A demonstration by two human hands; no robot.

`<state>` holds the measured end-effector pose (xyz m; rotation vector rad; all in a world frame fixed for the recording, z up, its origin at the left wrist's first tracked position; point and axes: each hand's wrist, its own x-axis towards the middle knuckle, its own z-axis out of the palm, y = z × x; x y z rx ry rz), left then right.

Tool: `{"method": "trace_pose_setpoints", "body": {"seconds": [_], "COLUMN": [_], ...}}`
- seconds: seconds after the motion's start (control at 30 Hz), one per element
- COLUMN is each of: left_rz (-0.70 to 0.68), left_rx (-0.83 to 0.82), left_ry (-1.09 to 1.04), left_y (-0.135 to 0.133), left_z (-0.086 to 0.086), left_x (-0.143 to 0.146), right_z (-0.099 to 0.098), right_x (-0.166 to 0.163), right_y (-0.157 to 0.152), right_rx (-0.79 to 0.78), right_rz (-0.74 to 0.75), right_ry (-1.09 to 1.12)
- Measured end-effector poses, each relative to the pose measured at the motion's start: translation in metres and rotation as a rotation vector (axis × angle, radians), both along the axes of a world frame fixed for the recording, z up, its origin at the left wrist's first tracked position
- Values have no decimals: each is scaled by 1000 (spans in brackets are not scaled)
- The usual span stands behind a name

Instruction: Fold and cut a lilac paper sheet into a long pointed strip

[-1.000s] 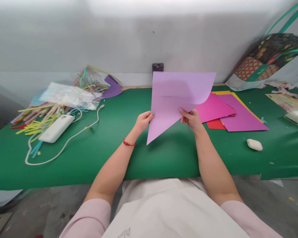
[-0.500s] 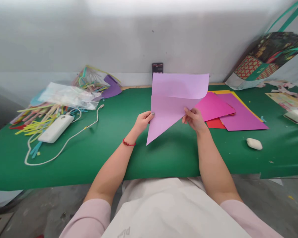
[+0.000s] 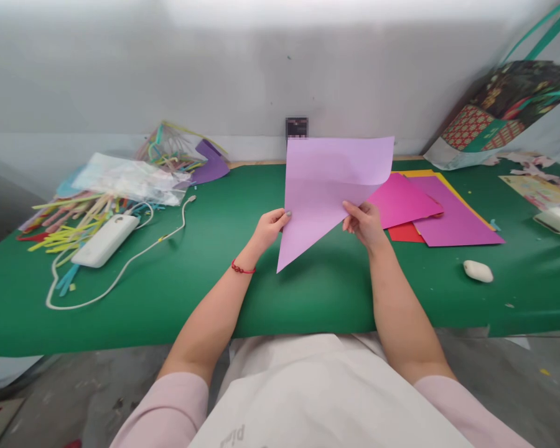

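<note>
A light purple sheet of paper is held up over the green table, its lower edge running on a slant to a point at the bottom left. My left hand pinches its left edge between thumb and fingers. On the slanted edge at the right, my right hand grips the paper, thumb on the near face. Just beyond my right hand lie a pink sheet, a darker purple sheet and part of a red sheet.
On the left lie a white power bank with a cable, plastic bags and coloured strips. A small white case rests at the right of the green table. A patterned bag leans on the wall behind.
The horizontal crease line across the paper's middle has faded, and the sheet looks flatter. Both hands keep nearly the same place and grip.
</note>
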<state>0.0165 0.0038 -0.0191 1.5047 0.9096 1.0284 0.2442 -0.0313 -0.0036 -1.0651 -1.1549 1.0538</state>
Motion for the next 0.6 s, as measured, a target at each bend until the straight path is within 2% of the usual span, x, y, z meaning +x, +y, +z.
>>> {"method": "trace_pose_setpoints", "body": {"seconds": [0.13,0.6], "left_rz": [-2,-6], "left_rx": [5,0], "left_ry": [-7,5], "left_y": [2,2], "left_z": [1,0], "left_x": [-2,-1], "right_z": [-3,-3], "right_x": [3,4], "right_y": [0,4], "right_rx": [39,43], "right_rz": [35,-76], "right_ry": [15,-37]}}
